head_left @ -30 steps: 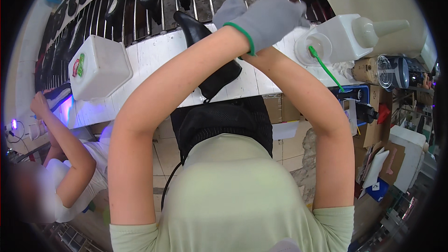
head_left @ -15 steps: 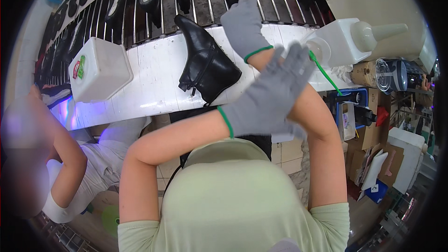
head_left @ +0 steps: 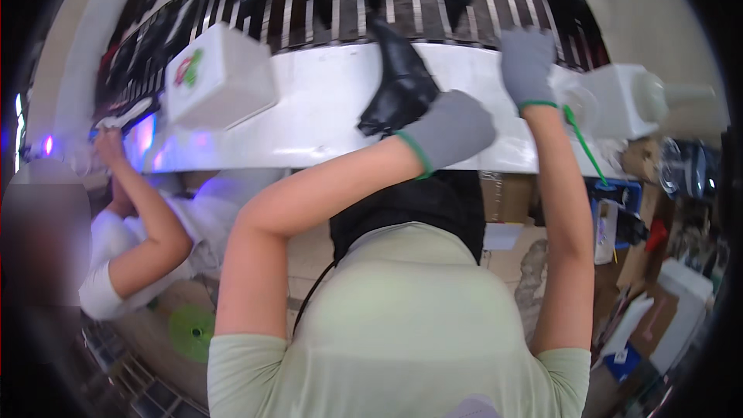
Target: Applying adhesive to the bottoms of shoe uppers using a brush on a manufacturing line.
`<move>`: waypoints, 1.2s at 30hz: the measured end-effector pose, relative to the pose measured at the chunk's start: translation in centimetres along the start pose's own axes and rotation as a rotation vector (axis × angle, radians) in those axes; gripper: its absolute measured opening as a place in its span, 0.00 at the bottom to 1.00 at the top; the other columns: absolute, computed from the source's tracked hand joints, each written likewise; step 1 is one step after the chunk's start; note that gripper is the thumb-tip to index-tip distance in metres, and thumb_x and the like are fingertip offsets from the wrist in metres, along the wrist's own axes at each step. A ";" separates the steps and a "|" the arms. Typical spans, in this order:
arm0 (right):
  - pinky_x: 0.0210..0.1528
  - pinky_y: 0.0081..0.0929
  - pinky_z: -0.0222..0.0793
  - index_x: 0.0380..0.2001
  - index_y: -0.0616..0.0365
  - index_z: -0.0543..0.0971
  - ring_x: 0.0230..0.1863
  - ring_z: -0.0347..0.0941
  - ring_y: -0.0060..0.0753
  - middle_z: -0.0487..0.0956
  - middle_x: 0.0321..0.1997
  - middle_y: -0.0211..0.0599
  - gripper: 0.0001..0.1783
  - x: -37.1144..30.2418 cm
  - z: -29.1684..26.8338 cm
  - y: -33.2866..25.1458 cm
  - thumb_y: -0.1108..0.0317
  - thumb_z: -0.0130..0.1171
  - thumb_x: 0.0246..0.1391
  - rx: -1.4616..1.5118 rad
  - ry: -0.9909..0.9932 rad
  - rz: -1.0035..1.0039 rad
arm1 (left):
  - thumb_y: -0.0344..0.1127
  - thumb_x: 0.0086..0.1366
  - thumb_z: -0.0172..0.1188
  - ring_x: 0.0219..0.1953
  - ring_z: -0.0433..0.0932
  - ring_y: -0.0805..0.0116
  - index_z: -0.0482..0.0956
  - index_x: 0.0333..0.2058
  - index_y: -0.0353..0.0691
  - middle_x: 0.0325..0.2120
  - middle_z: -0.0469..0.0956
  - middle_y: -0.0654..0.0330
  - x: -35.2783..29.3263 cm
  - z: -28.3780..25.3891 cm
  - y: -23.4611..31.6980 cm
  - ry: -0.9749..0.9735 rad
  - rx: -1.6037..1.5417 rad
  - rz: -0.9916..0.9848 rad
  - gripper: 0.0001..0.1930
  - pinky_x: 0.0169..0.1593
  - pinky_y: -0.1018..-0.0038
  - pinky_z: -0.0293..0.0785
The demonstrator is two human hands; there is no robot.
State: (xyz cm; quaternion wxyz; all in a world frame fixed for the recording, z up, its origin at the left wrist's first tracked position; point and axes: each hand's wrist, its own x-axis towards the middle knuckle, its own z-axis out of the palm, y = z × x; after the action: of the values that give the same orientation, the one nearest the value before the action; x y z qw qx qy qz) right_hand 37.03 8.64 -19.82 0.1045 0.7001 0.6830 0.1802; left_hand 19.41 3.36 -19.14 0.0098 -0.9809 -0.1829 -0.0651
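Both my hands wear grey knit gloves with green cuffs. My left hand is over the front of the white table, just right of a black ankle boot. Its fingers are curled and turned out of sight. The boot lies on its side, toe toward the rack, its heel end close to my left glove. Farther right, my right hand is at the table's far edge beside the rack. Its fingers are bent, knuckles away from me. Whatever either hand holds, if anything, is hidden.
White plastic containers stand at left and right, the right one beside a green cord. Several black shoes rest on the metal-barred rack. At left, a co-worker's hand is near a shoe. A blue bin sits at right.
My hands have uncrossed: the right has moved right along the rack edge, and the left, formerly spread over my right forearm, is now curled near the boot. The whole view has shifted.
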 end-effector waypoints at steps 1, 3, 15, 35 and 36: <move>0.46 0.44 0.62 0.28 0.46 0.83 0.40 0.76 0.36 0.81 0.31 0.32 0.10 -0.5 0.2 0.4 0.65 0.51 0.54 -0.004 0.037 0.002 | 0.37 0.56 0.58 0.18 0.78 0.60 0.82 0.19 0.46 0.16 0.78 0.61 0.0 0.6 0.3 0.007 -0.020 0.037 0.09 0.19 0.65 0.69; 0.46 0.42 0.62 0.28 0.46 0.83 0.40 0.76 0.36 0.81 0.32 0.31 0.10 -1.1 0.2 0.7 0.66 0.51 0.54 0.004 0.077 -0.013 | 0.35 0.53 0.58 0.21 0.80 0.60 0.84 0.21 0.45 0.17 0.78 0.62 0.4 2.4 1.4 -0.054 -0.062 0.106 0.07 0.21 0.65 0.71; 0.44 0.39 0.61 0.29 0.47 0.81 0.38 0.76 0.36 0.82 0.29 0.33 0.06 -1.9 -1.4 -1.1 0.68 0.54 0.51 -0.016 -0.077 -0.049 | 0.50 0.53 0.60 0.22 0.79 0.58 0.85 0.22 0.47 0.17 0.79 0.60 0.2 2.4 4.4 -0.315 -0.252 0.394 0.14 0.26 0.62 0.72; 0.44 0.40 0.70 0.38 0.53 0.75 0.43 0.73 0.46 0.76 0.38 0.41 0.14 -13.7 -1.8 7.4 0.64 0.64 0.50 0.302 0.040 0.490 | 0.55 0.58 0.64 0.52 0.75 0.46 0.65 0.57 0.31 0.51 0.74 0.42 -9.2 -0.7 -8.0 0.216 -0.465 -1.139 0.38 0.53 0.62 0.70; 0.43 0.42 0.69 0.37 0.55 0.75 0.41 0.74 0.49 0.76 0.38 0.43 0.13 -14.1 -1.3 7.1 0.65 0.64 0.49 0.320 0.000 0.527 | 0.55 0.58 0.64 0.52 0.75 0.46 0.65 0.57 0.31 0.51 0.74 0.42 -9.1 -0.1 -8.6 0.218 -0.474 -1.117 0.38 0.53 0.62 0.70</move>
State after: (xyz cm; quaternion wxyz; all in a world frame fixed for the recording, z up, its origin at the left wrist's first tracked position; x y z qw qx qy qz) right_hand 42.99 -5.87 -17.44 -0.0576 0.8607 0.4975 0.0913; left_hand 7.86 8.13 -20.30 -0.2256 -0.7001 -0.6475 -0.1993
